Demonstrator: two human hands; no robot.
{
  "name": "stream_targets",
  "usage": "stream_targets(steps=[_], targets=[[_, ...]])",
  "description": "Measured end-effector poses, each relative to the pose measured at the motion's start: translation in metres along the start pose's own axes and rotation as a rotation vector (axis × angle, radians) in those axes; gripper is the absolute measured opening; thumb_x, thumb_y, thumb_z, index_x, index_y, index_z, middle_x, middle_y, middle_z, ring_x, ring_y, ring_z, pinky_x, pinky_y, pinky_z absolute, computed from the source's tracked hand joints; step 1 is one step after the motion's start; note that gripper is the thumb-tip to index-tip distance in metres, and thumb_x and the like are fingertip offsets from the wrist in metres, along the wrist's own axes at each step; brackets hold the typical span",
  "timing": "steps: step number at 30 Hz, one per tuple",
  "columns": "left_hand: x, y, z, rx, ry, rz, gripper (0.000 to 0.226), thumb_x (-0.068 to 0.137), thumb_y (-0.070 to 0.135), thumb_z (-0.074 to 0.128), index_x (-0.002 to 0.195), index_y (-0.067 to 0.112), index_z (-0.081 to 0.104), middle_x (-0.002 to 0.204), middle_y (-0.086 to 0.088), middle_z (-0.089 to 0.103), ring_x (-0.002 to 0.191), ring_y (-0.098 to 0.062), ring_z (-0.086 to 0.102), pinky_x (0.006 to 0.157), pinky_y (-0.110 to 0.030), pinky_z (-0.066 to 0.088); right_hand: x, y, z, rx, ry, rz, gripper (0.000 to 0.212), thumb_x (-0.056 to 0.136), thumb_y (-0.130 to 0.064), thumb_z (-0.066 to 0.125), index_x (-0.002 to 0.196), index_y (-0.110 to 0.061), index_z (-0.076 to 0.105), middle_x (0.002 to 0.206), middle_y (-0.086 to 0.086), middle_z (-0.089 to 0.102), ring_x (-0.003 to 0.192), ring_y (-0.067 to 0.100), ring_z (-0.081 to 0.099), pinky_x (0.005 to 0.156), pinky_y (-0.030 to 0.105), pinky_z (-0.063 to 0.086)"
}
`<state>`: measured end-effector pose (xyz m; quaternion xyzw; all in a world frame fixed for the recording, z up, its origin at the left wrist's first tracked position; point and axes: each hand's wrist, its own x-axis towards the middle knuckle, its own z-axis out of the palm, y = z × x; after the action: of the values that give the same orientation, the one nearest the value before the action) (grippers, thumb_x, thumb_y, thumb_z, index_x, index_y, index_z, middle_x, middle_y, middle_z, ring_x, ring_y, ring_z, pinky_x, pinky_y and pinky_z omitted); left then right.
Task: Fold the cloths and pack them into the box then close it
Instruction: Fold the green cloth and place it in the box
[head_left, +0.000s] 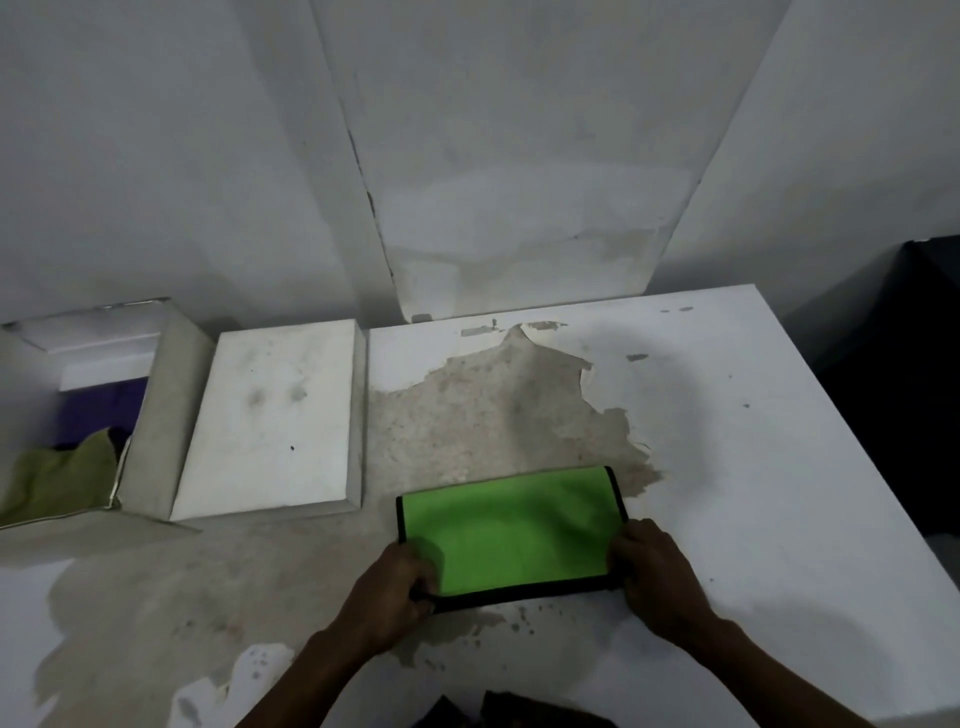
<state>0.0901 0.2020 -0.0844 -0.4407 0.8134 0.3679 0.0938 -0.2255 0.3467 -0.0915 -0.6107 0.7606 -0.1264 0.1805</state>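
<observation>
A bright green cloth (511, 530) with black edging lies folded into a rectangle on the white table (753, 467), near its front. My left hand (392, 592) pinches the cloth's near left corner. My right hand (654, 571) grips the near right corner. At the far left stands an open white box (171, 410); an olive-green cloth (57, 480) and a purple cloth (98, 410) lie inside it. The box's white lid (275, 415) lies flat beside it, to its right.
The table's white coating has peeled off in a large brown patch (493, 415) behind and under the green cloth. The table's right edge drops to a dark area (893, 389). A stained white wall rises right behind the table. Dark fabric (509, 714) shows at the bottom edge.
</observation>
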Motion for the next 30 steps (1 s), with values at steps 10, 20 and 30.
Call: stream_targets(steps=[10, 20, 30], targets=[[0.000, 0.012, -0.003, 0.241, 0.081, 0.189, 0.035, 0.074, 0.045, 0.053, 0.058, 0.015, 0.060, 0.076, -0.008, 0.059, 0.076, -0.024, 0.057, 0.060, -0.025, 0.032, 0.003, -0.010, 0.006, -0.033, 0.089, -0.020, 0.019, 0.048, -0.003, 0.063, 0.059, -0.017, 0.057, 0.071, 0.001, 0.054, 0.071, 0.025, 0.051, 0.063, 0.030, 0.037], [0.036, 0.064, 0.002, 0.245, 0.210, 0.372, 0.044, 0.086, 0.019, 0.056, 0.129, 0.014, 0.052, 0.135, -0.009, 0.051, 0.119, -0.024, 0.050, 0.096, -0.030, 0.042, 0.057, -0.068, 0.025, -0.057, -0.012, -0.157, 0.077, 0.054, 0.010, 0.069, 0.125, -0.013, 0.049, 0.132, 0.015, 0.056, 0.122, 0.034, 0.052, 0.093, 0.050, 0.048], [0.039, -0.005, 0.007, 0.336, 0.070, 0.047, 0.120, 0.058, 0.095, 0.025, 0.149, 0.025, -0.009, 0.152, -0.006, -0.028, 0.139, -0.021, -0.029, 0.115, -0.047, -0.007, 0.053, -0.028, 0.028, -0.174, -0.187, 0.184, 0.097, 0.076, -0.083, 0.022, 0.145, -0.030, -0.020, 0.152, -0.003, -0.031, 0.141, 0.017, -0.027, 0.114, 0.049, -0.014]])
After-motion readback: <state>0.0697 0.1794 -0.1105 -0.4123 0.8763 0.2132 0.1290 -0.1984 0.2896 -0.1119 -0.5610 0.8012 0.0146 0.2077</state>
